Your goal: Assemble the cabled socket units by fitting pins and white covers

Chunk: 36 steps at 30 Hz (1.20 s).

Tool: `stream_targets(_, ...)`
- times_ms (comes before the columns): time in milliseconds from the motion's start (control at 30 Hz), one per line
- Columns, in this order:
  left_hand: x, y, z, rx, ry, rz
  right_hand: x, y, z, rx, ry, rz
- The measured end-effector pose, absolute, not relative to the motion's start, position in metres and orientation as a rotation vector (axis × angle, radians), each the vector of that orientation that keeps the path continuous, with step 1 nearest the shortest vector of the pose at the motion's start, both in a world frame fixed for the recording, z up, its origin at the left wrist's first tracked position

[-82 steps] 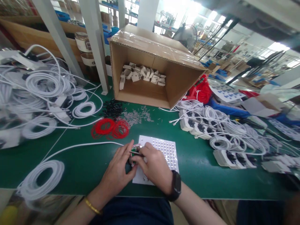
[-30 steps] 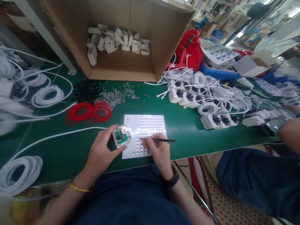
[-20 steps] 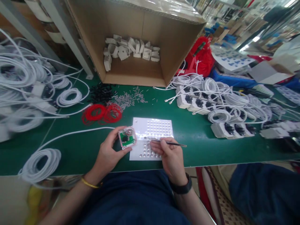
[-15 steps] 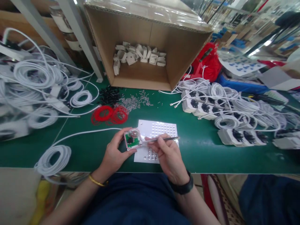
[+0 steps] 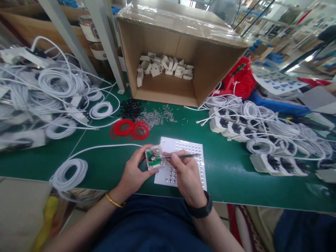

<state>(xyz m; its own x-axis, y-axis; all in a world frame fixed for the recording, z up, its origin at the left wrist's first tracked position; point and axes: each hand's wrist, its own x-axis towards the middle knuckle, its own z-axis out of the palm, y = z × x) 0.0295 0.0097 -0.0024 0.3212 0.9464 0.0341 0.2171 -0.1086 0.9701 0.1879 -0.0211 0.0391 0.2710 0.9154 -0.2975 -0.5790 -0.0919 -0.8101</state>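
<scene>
My left hand [image 5: 136, 168] grips a small square housing [image 5: 157, 164] by its sides, thumb at the near edge and fingers at the far one. Inside it lies a green circuit board [image 5: 158, 162] with a round black part, and a red line runs round its rim. A white cable [image 5: 105, 145] runs left from behind my left hand. Between thumb and fingers my right hand [image 5: 187, 175] holds slim dark tweezers [image 5: 190, 155]. Their tip reaches over the board, where a small shiny disc [image 5: 153, 159] sits at the black part. Beneath lies a white sheet [image 5: 160, 178] with rows of silver discs.
A cardboard box [image 5: 162, 92] with white plastic pieces stands behind. Red wire coils [image 5: 123, 127], loose metal pins [image 5: 156, 117] and black bits [image 5: 131, 107] lie before it. White cable coils [image 5: 56, 82] heap on the left; white housings with cables [image 5: 265, 164] crowd the right.
My right hand has brought the tweezers from over the sheet leftward, and their tip is now over the board. A shiny disc now shows on the black part. The camera view has shifted.
</scene>
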Motion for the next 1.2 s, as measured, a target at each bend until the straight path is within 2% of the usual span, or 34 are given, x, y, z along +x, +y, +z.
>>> stream_targets(433, 0.031, 0.01, -0.001, 1.557, 1.105, 0.932, 0.18, -0.024, 0.037, -1.11, -0.522, 1.228)
stream_targets(1200, 0.03, 0.009, -0.004, 1.57, 1.118, 0.931, 0.189, -0.014, 0.044, -1.167, -0.54, 1.276)
